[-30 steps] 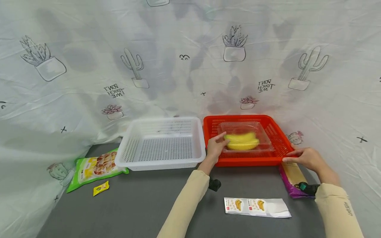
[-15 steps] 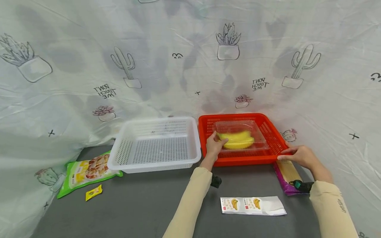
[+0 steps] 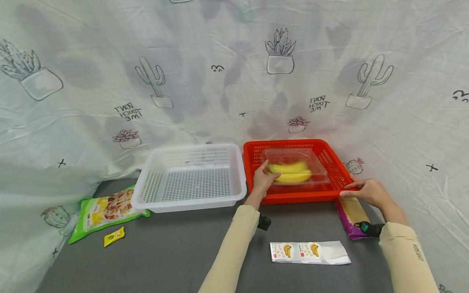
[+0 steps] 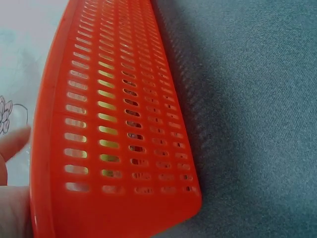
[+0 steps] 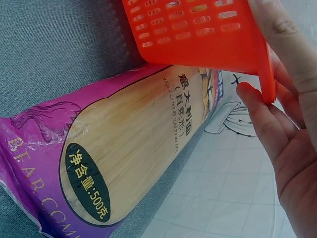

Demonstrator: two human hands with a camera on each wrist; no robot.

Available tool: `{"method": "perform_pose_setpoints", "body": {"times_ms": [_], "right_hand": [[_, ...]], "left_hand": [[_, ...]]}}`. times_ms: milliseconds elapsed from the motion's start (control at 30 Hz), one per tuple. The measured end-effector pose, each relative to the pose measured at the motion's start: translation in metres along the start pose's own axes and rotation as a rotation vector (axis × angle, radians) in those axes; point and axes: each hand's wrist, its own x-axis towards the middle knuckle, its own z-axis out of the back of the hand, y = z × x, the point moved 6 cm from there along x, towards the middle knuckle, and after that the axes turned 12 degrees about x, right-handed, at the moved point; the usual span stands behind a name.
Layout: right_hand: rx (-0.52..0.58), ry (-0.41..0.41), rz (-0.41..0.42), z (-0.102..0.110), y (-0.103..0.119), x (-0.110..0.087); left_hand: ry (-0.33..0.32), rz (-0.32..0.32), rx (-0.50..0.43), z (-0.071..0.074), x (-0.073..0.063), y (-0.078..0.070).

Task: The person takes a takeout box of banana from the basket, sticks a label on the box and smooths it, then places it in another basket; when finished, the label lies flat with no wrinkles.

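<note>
My left hand [image 3: 261,181] reaches over the front left corner of a red basket [image 3: 300,197]. Its thumb and index finger lie apart at the left end of a clear plastic box [image 3: 318,167]; I cannot tell whether they pinch it. Yellow bananas [image 3: 293,177] show inside the box, which lies in the basket. At the basket's front right corner, my right hand [image 3: 371,193] grips the rim, with fingers on both sides of it in the right wrist view. Below that hand is a purple spaghetti packet [image 5: 129,144], its far end beside the basket.
A white basket [image 3: 188,206] stands left of the red one. Farther left lie a green food bag [image 3: 106,209] and a small yellow packet [image 3: 114,236]. A strip of banana stickers [image 3: 309,252] lies in front on the dark table [image 3: 165,260]. Patterned cloth [image 3: 205,93] hangs behind.
The head view has shifted slightly, so the whole scene sits farther left. The left thumb reaches slightly farther over the box; the right hand keeps its place on the rim.
</note>
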Motion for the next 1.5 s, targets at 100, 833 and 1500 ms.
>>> {"method": "perform_pose_setpoints", "body": {"times_ms": [100, 833, 1500], "right_hand": [[0.008, 0.000, -0.016, 0.000, -0.002, -0.001], [0.024, -0.006, -0.012, 0.000, -0.001, 0.001], [0.050, -0.015, -0.015, -0.001, -0.006, 0.000]], "left_hand": [[-0.003, -0.027, 0.023, -0.001, 0.001, -0.001], [-0.182, -0.427, 0.280, -0.003, -0.001, -0.022], [0.103, -0.096, 0.555, -0.023, 0.008, -0.004]]}}
